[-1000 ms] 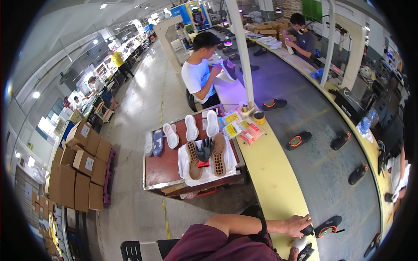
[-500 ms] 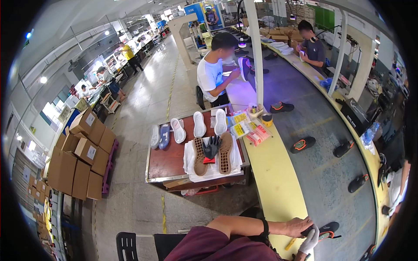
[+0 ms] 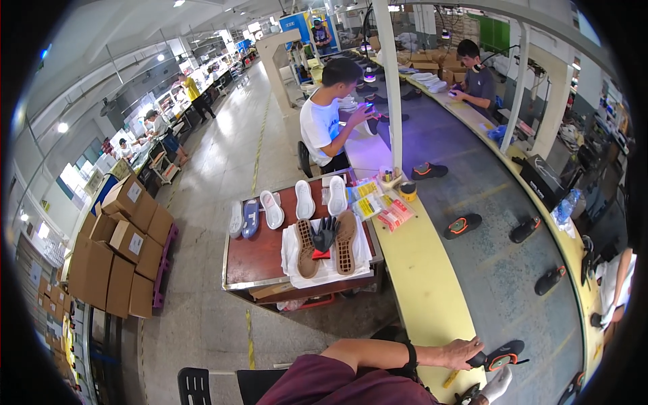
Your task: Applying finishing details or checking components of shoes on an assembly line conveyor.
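At the lower right, my bare left hand [image 3: 462, 353] has its fingers closed on a small dark piece [image 3: 477, 360], whose kind I cannot make out. Right beside that piece, a black shoe with an orange-trimmed opening [image 3: 505, 356] lies over the grey conveyor belt [image 3: 533, 331]. My right hand [image 3: 498, 385], in a white glove, is just below the shoe with its fingers stretched toward it. Whether they touch it is unclear. Close to the right wrist there is another black item [image 3: 467, 394], partly cut off, and a yellow tool [image 3: 451, 379] on the pale yellow bench edge [image 3: 439, 297].
More black shoes [image 3: 462, 226] lie along the belt. A red-brown table [image 3: 253, 260] holds white soles, brown soles [image 3: 345, 243] and a black glove [image 3: 327, 234]. Stacked cartons [image 3: 121, 270] stand left. Co-workers [image 3: 322, 125] sit along the belt; a gloved hand shows at the right edge.
My gloved right hand has moved away from my left hand, down and to the right. The seated co-worker in white has lowered the shoe. The whole view has shifted slightly.
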Demonstrator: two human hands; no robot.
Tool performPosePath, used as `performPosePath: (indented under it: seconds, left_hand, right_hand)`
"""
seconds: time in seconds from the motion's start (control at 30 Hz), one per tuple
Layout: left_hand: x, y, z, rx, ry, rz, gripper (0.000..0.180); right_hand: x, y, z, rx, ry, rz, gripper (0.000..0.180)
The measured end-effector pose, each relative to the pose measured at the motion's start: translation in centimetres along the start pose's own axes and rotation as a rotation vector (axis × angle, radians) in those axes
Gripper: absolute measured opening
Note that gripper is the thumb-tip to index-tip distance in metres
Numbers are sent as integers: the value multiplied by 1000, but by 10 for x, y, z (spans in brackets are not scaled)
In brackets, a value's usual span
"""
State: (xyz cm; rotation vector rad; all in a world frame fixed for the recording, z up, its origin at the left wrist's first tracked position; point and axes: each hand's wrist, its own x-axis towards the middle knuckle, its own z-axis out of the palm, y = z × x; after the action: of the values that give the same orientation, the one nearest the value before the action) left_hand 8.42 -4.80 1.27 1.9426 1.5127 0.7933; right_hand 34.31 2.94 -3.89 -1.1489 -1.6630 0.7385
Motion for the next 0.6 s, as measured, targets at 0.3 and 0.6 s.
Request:
performPosePath:
  seconds: [0.3, 0.6]
  left_hand:
    - [3, 4, 0, 5, -68, 2, 92]
    - [-3, 10, 10, 66, -85, 16, 98]
  right_hand:
    - [17, 48, 22, 91, -137, 170, 26]
    - [12, 92, 51, 185, -288, 353, 29]
